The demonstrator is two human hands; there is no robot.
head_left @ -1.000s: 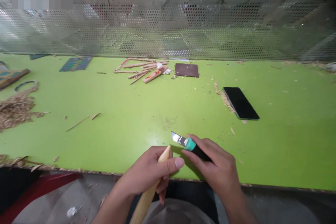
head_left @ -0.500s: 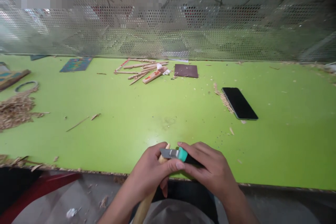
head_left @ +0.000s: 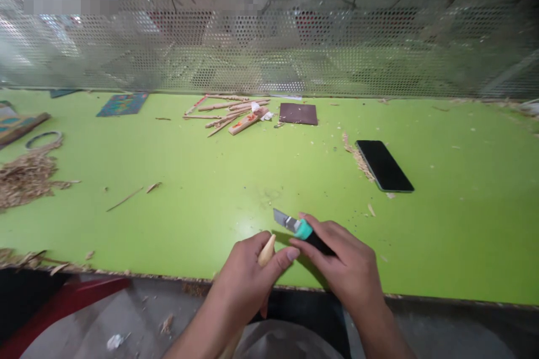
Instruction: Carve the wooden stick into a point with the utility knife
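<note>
Perforated metal screening (head_left: 269, 50) runs along the far edge of our bright green tabletop (head_left: 202, 179), with blurred shapes behind it. Near the front edge, our left hand (head_left: 255, 277) is closed around a pale wooden stick (head_left: 266, 252), its tapered tip poking up between thumb and forefinger and most of its shaft hidden by the fist. Just beside it, our right hand (head_left: 347, 261) grips the black handle of a utility knife (head_left: 302, 230) with a turquoise collar; its bared blade slants up and to the left, near the stick's tip, and we see green surface between the two. Further right, a smartphone (head_left: 385, 165) lies dark-screened, wood shavings (head_left: 362, 164) strewn along its left side. Toward the screening we have a bundle of thin wooden sticks (head_left: 227, 105) with a thicker, orange-marked piece (head_left: 246, 122), and a brown square sheet (head_left: 298, 114) just right of them. At far left, a heap of shavings (head_left: 27, 179) sits below a pale ring (head_left: 43, 140), and beneath the table's edge we see part of something red (head_left: 71, 308).
</note>
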